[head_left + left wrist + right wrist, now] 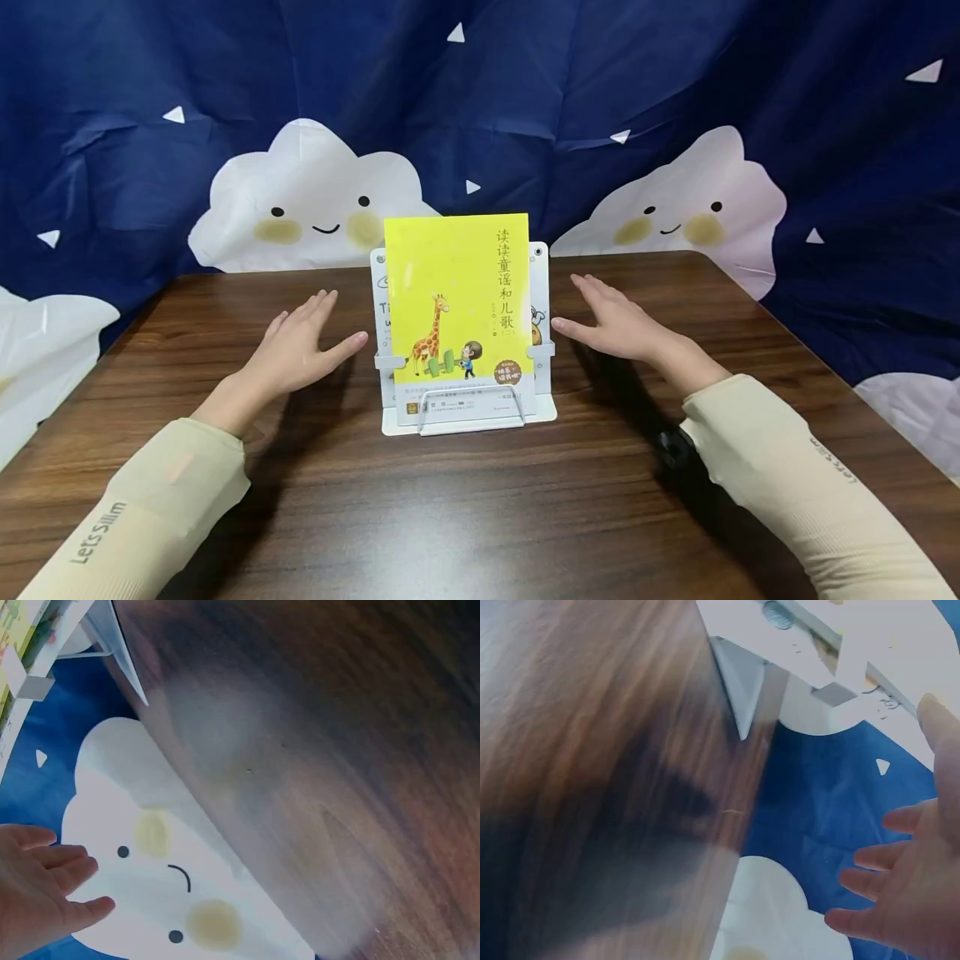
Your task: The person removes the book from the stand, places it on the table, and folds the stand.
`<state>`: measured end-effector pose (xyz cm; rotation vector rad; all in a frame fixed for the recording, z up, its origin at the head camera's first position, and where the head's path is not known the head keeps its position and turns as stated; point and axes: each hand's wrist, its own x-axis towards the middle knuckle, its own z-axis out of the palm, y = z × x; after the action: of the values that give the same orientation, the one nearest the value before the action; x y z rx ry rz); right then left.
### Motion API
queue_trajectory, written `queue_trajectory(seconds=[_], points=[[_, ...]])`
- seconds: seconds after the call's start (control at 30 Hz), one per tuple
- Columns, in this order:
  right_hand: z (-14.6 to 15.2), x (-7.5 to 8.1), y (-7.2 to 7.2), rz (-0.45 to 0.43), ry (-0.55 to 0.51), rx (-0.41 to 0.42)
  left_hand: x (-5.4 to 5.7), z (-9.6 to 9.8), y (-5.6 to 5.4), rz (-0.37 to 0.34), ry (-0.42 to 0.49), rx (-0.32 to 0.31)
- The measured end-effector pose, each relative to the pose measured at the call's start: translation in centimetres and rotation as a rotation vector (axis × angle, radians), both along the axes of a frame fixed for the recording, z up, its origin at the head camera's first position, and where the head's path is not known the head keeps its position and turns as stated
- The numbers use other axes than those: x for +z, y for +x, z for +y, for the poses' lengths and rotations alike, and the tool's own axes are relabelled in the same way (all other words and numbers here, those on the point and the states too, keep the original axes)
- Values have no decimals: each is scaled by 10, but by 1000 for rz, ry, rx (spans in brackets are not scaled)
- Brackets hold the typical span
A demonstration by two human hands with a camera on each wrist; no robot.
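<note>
A yellow book [457, 267] with a giraffe and a child on its cover stands upright on a white book stand [543, 392]. Side clips and a wire ledge at the bottom hold it there. To its left, my left hand [296, 346] is held over the table with fingers spread and thumb toward the stand. My right hand [622, 321] mirrors it on the other side, its thumb close to the stand's right edge. Both hands hold nothing. In the right wrist view, the right hand [907, 877] shows straight, parted fingers near the stand [780, 637].
The stand sits on a dark brown wooden table [480, 500]. Behind the table hangs a blue curtain [480, 100] printed with white clouds and small triangles. A dark round object [675, 448] shows under the right wrist.
</note>
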<state>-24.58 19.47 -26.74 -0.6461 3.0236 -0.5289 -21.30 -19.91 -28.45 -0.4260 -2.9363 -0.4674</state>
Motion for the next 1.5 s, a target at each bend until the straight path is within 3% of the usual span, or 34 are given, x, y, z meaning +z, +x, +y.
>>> queue_trajectory(seconds=[0.2, 0.43, 0.63, 0.83, 1.03, 1.17, 1.37, 1.5], points=[[-11, 9, 3, 19, -64, 23, 5, 3, 2, 20, 89, -29], [-23, 14, 10, 57, -52, 17, 7, 7, 3, 0, 184, 3], [-31, 16, 14, 104, -96, -14, 6, 12, 4, 50, 309, 0], [-41, 15, 16, 135, -253, -58, 3, 22, 6, 113, 485, -5], [-50, 6, 18, 145, -511, -71, 5, 32, 7, 41, 652, -4], [-55, 0, 17, 145, -632, -51, 5, 37, 9, 18, 682, 7], [-60, -6, 19, 124, -731, -50, 8, 41, 14, 166, 726, 21], [-61, -9, 20, 104, -799, -75, 9, 45, 15, 131, 752, -9]])
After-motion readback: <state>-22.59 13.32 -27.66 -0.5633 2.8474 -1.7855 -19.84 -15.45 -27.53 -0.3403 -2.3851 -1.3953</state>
